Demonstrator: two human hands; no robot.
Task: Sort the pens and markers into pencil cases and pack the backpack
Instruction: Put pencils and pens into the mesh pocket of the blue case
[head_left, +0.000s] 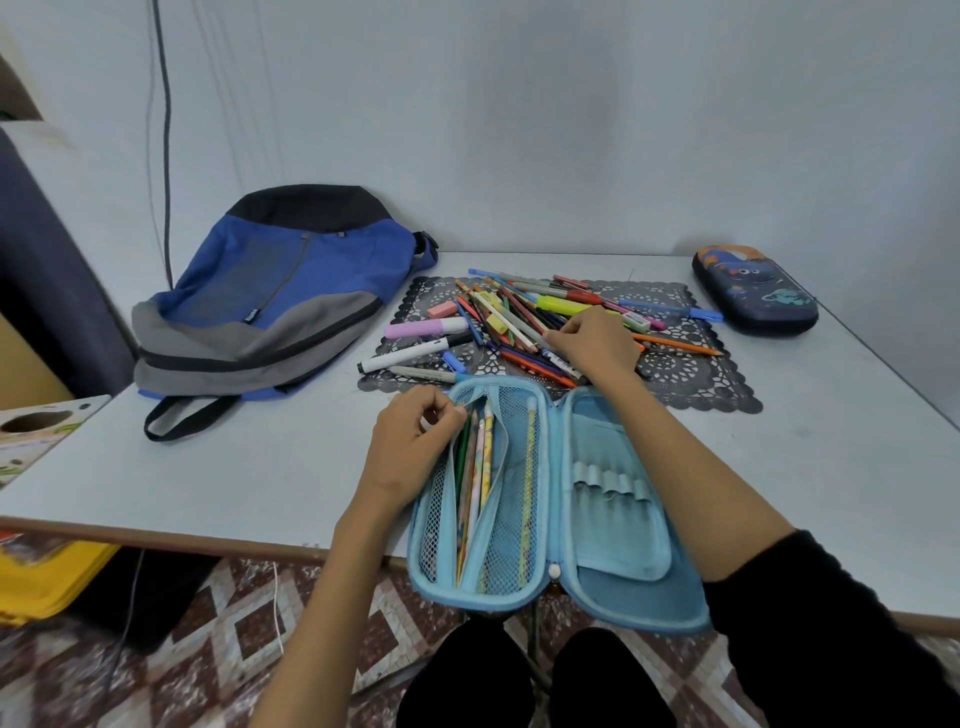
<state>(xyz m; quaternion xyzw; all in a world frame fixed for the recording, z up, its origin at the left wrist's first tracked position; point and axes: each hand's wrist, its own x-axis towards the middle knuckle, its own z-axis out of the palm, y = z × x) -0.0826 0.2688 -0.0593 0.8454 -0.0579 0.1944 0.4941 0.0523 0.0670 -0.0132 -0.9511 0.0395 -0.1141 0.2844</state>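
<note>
Left grip (415, 441) at pencil case (623, 571) edge

Home room, tiled floor (218, 613), white table (208, 467)

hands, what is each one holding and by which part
The left hand pinches the top edge of the pencil case's mesh pocket. The right hand curls over the pen pile; what it grips cannot be told.

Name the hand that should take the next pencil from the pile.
Right. The right hand rests on the pile on the mat, while the left hand pinches the pocket of the open pencil case, apparently holding it open.
</note>
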